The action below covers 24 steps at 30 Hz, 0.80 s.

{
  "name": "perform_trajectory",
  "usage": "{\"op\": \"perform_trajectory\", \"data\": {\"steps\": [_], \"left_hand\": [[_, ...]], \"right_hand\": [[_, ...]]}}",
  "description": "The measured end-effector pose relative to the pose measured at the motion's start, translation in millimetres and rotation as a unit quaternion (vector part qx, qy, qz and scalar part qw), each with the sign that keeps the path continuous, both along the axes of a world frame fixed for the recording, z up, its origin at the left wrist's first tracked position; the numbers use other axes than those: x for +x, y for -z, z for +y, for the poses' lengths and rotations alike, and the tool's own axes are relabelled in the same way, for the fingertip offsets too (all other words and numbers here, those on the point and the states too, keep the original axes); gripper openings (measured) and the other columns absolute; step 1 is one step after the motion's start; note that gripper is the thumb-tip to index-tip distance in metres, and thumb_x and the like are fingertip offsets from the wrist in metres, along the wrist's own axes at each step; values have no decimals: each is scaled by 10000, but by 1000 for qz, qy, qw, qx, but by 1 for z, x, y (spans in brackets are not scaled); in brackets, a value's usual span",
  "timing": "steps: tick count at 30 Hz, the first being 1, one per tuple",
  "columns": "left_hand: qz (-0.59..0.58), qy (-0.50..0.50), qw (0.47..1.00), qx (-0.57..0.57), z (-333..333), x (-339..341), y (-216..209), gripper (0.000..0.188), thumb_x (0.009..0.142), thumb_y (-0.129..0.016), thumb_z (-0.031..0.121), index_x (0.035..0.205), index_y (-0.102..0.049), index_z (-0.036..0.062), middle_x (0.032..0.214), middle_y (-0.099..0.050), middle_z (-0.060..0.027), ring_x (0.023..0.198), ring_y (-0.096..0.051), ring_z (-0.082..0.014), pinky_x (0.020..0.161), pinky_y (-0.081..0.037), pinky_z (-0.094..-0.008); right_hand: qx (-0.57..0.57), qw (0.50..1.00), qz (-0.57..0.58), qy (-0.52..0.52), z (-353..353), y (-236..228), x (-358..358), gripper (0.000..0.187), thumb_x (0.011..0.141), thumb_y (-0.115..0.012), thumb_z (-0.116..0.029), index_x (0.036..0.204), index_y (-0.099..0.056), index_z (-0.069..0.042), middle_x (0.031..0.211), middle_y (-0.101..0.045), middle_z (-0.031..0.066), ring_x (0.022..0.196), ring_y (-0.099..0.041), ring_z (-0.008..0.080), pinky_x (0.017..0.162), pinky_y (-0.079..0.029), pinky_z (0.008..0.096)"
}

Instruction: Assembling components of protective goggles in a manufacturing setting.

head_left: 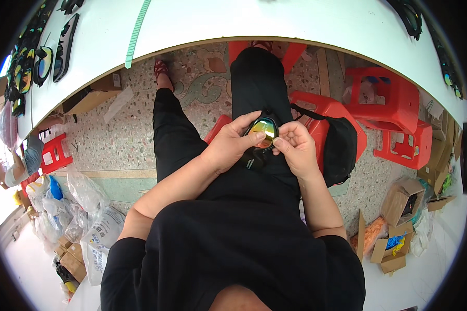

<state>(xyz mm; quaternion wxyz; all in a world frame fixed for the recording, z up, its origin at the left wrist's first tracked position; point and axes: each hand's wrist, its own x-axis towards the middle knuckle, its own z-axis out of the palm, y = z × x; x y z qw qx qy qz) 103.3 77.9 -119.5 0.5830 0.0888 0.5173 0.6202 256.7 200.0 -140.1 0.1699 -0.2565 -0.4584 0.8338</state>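
Note:
Over my lap I hold a pair of sunglasses [265,126] with a black frame and a mirrored yellow-green and orange lens. My left hand [231,144] grips it from the left, thumb pressed on the lens face and fingers behind the frame. On the other side, my right hand [297,149] pinches the lower right rim between thumb and fingertips. Only one lens shows clearly; the dark part below blends into my black clothes. Both hands are below the near edge of the white table [202,20].
Several mirrored sunglasses [44,65] lie at the table's left end, others [411,20] at its right. A green strip [137,33] lies on it. Red stools [384,96] and a black bag [340,150] stand right. Plastic bags [101,236] and a person [18,166] are left; open cartons [399,241] lower right.

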Motion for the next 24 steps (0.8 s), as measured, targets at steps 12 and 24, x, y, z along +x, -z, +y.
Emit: {"op": "perform_trajectory", "data": {"steps": [12, 24], "left_hand": [[545, 37, 838, -2, -5, -7, -26, 410, 859, -735, 117, 1241, -621, 24, 1004, -601, -99, 862, -579, -170, 784, -490, -275], [640, -30, 767, 18, -1, 1, -32, 108, 817, -690, 0, 921, -666, 4, 805, -625, -132, 709, -626, -295, 625, -520, -363]], "right_hand": [[-1, 996, -75, 42, -12, -14, -9, 336, 918, -650, -34, 1244, -578, -3, 794, -585, -18, 617, -517, 23, 532, -412, 162], [11, 998, -63, 23, -10, -16, -15, 319, 896, -668, -10, 1205, -590, 6, 764, -567, -36, 588, -495, 12, 516, -394, 157]]}}
